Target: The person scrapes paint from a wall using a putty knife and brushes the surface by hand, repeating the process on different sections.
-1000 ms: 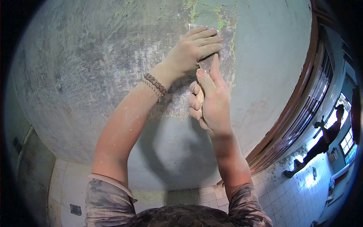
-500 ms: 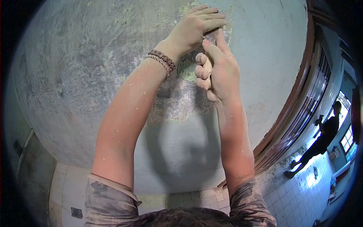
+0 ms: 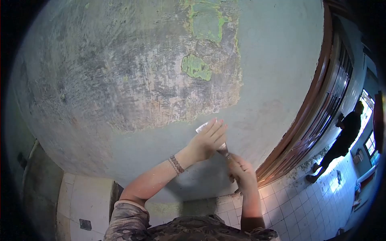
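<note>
A metal scraper (image 3: 222, 148) lies slantwise across the wall, just below the lower edge of the scraped, mottled patch (image 3: 140, 80). My right hand (image 3: 243, 173) is closed round its handle at the lower right. Over the blade lies my left hand (image 3: 208, 141), its fingers stretched out and pointing up and right; a shiny blade corner shows beyond them. The left thumb is hidden. Two greenish spots, one of them a bright green piece (image 3: 197, 67), show within the patch above my hands.
A brown-framed barred window or grille (image 3: 321, 100) runs down the right of the wall (image 3: 277, 52). Farther right, a person in dark clothes (image 3: 348, 134) stands on the tiled floor (image 3: 289, 205). A small dark square (image 3: 85, 224) lies at the lower left.
Both hands have moved down the wall with the scraper, from the patch's upper right to below its lower edge. More of the scraped patch is now visible.
</note>
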### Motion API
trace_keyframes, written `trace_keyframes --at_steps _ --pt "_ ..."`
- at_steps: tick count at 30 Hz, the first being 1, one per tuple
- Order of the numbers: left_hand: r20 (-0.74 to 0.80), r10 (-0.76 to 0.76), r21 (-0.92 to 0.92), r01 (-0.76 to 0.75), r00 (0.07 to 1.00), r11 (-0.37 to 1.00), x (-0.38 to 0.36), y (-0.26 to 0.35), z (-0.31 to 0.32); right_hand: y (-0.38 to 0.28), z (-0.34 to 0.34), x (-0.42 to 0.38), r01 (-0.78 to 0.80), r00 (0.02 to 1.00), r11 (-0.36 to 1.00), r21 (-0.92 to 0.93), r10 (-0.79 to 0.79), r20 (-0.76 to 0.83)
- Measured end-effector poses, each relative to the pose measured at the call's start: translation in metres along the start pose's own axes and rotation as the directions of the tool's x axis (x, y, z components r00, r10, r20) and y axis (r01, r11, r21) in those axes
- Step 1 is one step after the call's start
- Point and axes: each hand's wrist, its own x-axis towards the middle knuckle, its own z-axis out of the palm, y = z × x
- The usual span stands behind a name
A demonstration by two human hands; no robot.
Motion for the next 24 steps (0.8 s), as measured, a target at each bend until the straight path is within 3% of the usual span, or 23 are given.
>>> trace_keyframes --at_steps 1,3,5,7,9,11,12,14,16,17,19,20,22,23,24 --pt "-0.049 -0.047 0.046 0.049 0.998 0.998 0.013 -0.001 -0.010 -0.007 0.000 0.000 -0.002 1.000 1.000 0.004 0.001 0.005" --pt "-0.097 -0.099 0.091 0.108 0.990 0.990 0.039 0.000 -0.025 -0.025 0.000 0.010 0.298 0.940 0.942 0.155 -0.262 -0.218" --pt "-0.177 -0.162 0.172 0.193 0.971 0.966 0.066 0.002 -0.038 -0.039 -0.006 0.034 0.556 0.808 0.800 0.226 -0.457 -0.371" --pt "-0.158 -0.257 0.105 0.275 0.953 0.956 0.095 0.008 -0.055 -0.064 0.006 0.078 0.814 0.434 0.571 -0.102 -0.717 -0.546" --pt "-0.142 -0.350 0.037 0.358 0.926 0.933 0.121 0.010 -0.064 -0.129 0.041 0.085 0.809 0.587 0.417 0.414 -0.622 -0.519" --pt "-0.084 -0.380 0.016 0.383 0.921 0.924 0.142 0.006 -0.070 -0.165 0.048 0.100 0.640 0.690 0.393 0.660 -0.672 -0.269" --pt "-0.087 -0.387 0.023 0.391 0.918 0.920 0.147 0.003 -0.074 -0.182 0.043 0.109 0.670 0.649 0.401 0.624 -0.726 -0.230" --pt "-0.326 -0.149 0.096 0.190 0.934 0.977 0.150 -0.007 -0.088 -0.222 0.037 0.124 0.746 0.560 0.377 0.549 -0.802 -0.210" --pt "-0.300 -0.112 0.229 0.185 0.947 0.956 0.149 -0.024 -0.119 -0.270 0.041 0.133 0.840 0.446 0.290 0.459 -0.851 -0.278" --pt "-0.358 -0.096 0.278 0.205 0.929 0.939 0.149 -0.040 -0.128 -0.292 0.041 0.139 0.884 0.378 0.235 0.404 -0.868 -0.323" --pt "-0.458 -0.063 0.364 0.251 0.887 0.897 0.153 -0.079 -0.143 -0.339 0.023 0.161 0.875 0.292 0.157 0.459 -0.926 -0.239" --pt "-0.460 -0.061 0.370 0.254 0.886 0.893 0.154 -0.096 -0.145 -0.353 0.025 0.186 0.872 0.291 0.155 0.465 -0.928 -0.235" --pt "-0.509 -0.113 0.418 0.360 0.853 0.834 0.152 -0.124 -0.141 -0.367 0.041 0.219 0.657 0.296 0.030 0.753 -0.929 -0.222" --pt "-0.507 -0.092 0.462 0.360 0.857 0.810 0.150 -0.135 -0.135 -0.361 0.046 0.218 0.653 0.296 0.028 0.757 -0.929 -0.221" --pt "-0.503 -0.092 0.466 0.359 0.859 0.809 0.147 -0.138 -0.129 -0.343 0.071 0.190 0.778 0.318 0.098 0.620 -0.914 -0.254"
